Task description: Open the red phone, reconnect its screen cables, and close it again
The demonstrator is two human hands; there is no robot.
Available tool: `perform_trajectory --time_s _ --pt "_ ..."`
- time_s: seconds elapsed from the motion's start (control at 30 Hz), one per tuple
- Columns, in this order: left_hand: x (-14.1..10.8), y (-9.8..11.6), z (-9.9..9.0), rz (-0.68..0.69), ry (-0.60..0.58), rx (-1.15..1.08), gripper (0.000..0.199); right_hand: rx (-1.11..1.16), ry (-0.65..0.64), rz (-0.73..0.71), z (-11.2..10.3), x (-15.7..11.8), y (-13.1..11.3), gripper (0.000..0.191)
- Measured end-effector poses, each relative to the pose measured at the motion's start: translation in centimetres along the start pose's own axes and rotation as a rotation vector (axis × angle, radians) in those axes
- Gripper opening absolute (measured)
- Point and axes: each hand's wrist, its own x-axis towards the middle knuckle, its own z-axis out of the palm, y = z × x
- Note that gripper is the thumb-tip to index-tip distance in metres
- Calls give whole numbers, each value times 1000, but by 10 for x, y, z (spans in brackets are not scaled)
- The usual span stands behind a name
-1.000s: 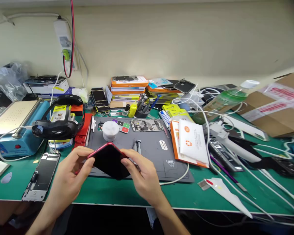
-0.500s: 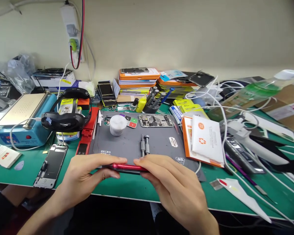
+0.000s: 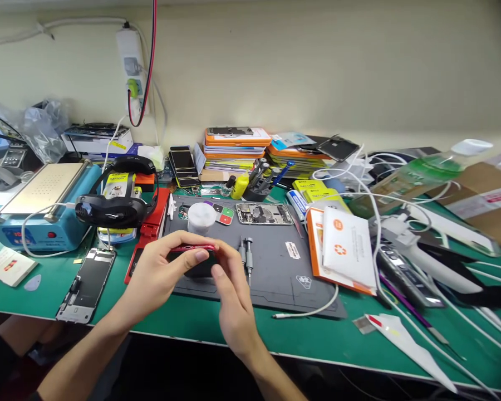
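Observation:
Above the dark grey work mat (image 3: 275,278), a red-framed phone (image 3: 199,266) is tilted so that part of its dark face shows. My left hand (image 3: 156,273) grips its left side, thumb across the upper edge. At its right end my right hand (image 3: 236,301) is closed around the corner, fingers behind and thumb in front; the fingers cover much of the phone. Two grey screwdrivers (image 3: 249,257) lie just right of the phone. Behind it stand a white round tub (image 3: 201,217) and, farther right, an opened phone body (image 3: 265,214).
At left are a blue heating machine (image 3: 45,228), a black headset (image 3: 112,209) and a detached phone screen (image 3: 87,287). A white boxed packet (image 3: 348,239) lies at right, beside white cables and a tilted bottle (image 3: 413,172). A pen-like tool holder (image 3: 259,186) stands behind the mat.
The phone has moved up and left and tilted so more of its dark face shows. My right hand has shifted left with its thumb now in front. A white cable end has come into view.

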Motion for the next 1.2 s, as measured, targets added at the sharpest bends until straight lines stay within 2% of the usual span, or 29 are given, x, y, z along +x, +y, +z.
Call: perform_trajectory --time_s 0.2,0.47,0.67,0.9,1.2 --pt "1 -5 4 40 -23 53 15 160 15 96 7 5 1 34" --pt "3 -4 2 -5 -30 -12 16 334 -28 162 -7 7 -4 30" --pt "1 -4 6 -10 -33 -49 12 284 -63 168 -17 13 -20 28" --pt "-4 3 17 -20 34 -1 11 219 -55 224 -20 15 -27 23" --pt "-6 6 17 -39 -9 36 15 198 -39 259 -23 17 -27 19"
